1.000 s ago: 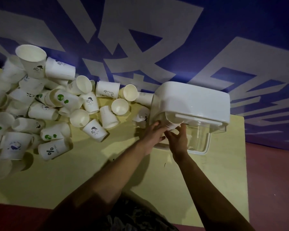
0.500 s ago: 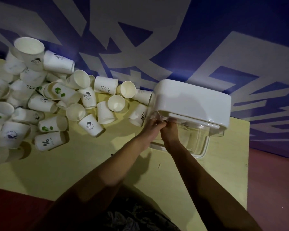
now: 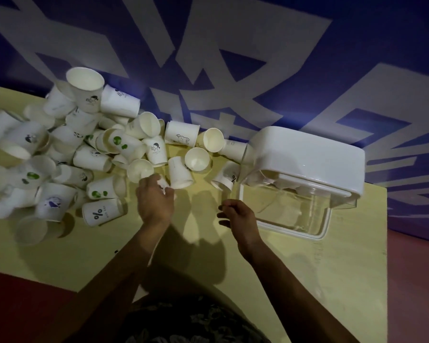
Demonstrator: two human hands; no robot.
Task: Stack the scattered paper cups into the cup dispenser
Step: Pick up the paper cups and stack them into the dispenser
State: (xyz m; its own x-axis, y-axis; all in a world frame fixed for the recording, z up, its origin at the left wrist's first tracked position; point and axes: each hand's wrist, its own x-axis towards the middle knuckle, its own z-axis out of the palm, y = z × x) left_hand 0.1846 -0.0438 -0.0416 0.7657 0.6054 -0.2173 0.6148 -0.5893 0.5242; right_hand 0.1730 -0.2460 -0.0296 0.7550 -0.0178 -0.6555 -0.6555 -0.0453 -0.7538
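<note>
cups [image 3: 124, 147] left of dispenser [image 3: 305, 157]

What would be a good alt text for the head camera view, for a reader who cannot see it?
A person's left hand closes on a paper cup at the edge of a scattered cup pile on a yellow table. The right hand hovers empty beside a white cup dispenser with a clear front. A blue and white wall is behind.

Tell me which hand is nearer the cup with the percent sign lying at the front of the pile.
Left. The left hand is just right of the percent-sign cup; the right hand sits farther right, beside the dispenser.
</note>
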